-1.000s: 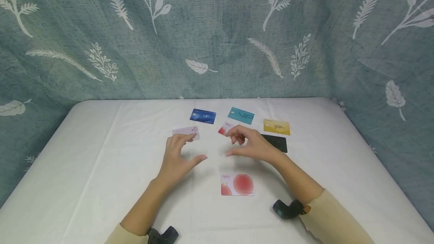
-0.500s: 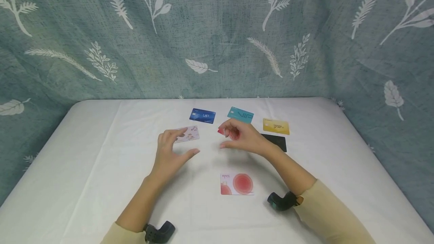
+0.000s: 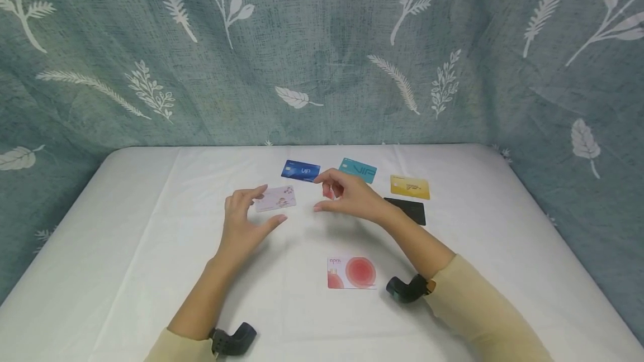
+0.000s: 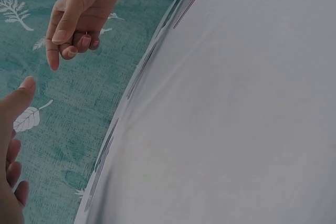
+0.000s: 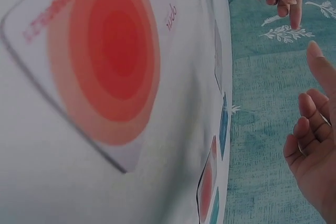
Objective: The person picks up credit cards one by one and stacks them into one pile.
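My left hand (image 3: 241, 221) hovers at the left of the cards, thumb and forefinger spread apart, with nothing between them. Its fingertips overlap the edge of a pale pink flowered card (image 3: 278, 198) in the head view; the left wrist view shows the hand raised off the table. My right hand (image 3: 354, 199) is also in the air, forefinger and thumb apart, other fingers loosely bent, holding nothing. Behind it, a white-and-red card (image 5: 208, 184) lies on the table, mostly hidden in the head view. A larger-looking "april" card (image 3: 351, 272) with red circles lies nearer the front.
Along the back lie a blue VIP card (image 3: 300, 171) and a teal card (image 3: 363, 170). A gold card (image 3: 410, 187) and a black card (image 3: 411, 212), partly behind the right wrist, lie to the right. The white-covered table (image 3: 151, 272) meets a leaf-patterned curtain (image 3: 322, 60).
Both hands have drifted left and slightly toward the back, uncovering more of the pale pink card. The right hand now reaches the blue card's edge in view. The cards stay put.
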The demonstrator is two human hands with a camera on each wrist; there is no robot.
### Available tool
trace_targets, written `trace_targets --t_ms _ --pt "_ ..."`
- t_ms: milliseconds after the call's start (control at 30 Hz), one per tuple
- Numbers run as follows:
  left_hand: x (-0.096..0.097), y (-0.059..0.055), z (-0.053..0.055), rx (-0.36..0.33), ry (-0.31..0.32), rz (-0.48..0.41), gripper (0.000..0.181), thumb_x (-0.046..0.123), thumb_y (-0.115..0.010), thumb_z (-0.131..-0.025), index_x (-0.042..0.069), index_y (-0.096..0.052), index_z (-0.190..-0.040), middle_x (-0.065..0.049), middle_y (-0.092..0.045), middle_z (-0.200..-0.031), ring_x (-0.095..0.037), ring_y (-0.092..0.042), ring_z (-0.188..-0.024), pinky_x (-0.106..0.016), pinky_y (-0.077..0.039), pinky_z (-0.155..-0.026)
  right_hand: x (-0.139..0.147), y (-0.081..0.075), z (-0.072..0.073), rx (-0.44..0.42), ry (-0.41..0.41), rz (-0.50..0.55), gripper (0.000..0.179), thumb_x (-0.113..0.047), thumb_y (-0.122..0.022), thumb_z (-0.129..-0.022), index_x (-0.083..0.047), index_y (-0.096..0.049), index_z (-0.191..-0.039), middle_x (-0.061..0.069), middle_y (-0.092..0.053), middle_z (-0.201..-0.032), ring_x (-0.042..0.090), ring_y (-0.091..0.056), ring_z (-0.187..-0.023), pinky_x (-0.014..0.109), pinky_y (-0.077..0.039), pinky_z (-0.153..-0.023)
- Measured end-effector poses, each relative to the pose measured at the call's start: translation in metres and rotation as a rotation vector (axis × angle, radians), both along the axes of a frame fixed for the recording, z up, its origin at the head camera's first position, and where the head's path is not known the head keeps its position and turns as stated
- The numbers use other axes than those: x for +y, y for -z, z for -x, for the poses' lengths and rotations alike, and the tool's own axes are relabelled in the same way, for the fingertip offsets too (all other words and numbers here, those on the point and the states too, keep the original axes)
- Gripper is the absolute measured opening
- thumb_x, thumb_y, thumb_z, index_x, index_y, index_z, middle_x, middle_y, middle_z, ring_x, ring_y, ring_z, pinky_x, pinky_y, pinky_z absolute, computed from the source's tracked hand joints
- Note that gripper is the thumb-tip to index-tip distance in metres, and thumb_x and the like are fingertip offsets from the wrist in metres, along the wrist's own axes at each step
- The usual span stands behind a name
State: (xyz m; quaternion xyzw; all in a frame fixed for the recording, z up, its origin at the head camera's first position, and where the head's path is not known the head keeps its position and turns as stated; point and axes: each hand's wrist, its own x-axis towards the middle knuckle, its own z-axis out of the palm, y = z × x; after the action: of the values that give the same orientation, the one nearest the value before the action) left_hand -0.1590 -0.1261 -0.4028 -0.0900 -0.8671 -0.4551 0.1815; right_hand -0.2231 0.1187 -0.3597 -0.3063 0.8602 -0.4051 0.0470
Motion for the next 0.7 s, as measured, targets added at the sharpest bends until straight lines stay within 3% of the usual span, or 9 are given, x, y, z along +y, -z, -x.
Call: trace_targets --t_ms 400,700 --pt "-0.010 0.002 0.005 -0.069 -0.029 -0.016 0.070 0.026 -0.082 -0.073 0.012 -0.050 -0.134 -0.009 -0.047 -0.122 -0.026 -0.035 -0.112 -0.040 -0.033 -0.088 -0.022 0.004 0.013 0.023 -0.026 -0.012 0.054 -0.025 -0.080 -0.076 -0.005 -0.059 -0.121 0.007 -0.058 -0.091 0.017 -0.045 -0.068 0.024 -0.037 -0.060" --pt "-0.016 0.005 0.010 -0.125 -0.035 0.003 0.074 0.028 -0.082 -0.073 0.009 -0.048 -0.136 -0.009 -0.045 -0.124 -0.027 -0.034 -0.112 -0.039 -0.033 -0.088 -0.034 0.012 0.019 0.004 -0.038 -0.041 0.059 -0.025 -0.080 -0.075 -0.004 -0.057 -0.125 0.003 -0.058 -0.094 0.018 -0.048 -0.080 0.026 -0.041 -0.067"
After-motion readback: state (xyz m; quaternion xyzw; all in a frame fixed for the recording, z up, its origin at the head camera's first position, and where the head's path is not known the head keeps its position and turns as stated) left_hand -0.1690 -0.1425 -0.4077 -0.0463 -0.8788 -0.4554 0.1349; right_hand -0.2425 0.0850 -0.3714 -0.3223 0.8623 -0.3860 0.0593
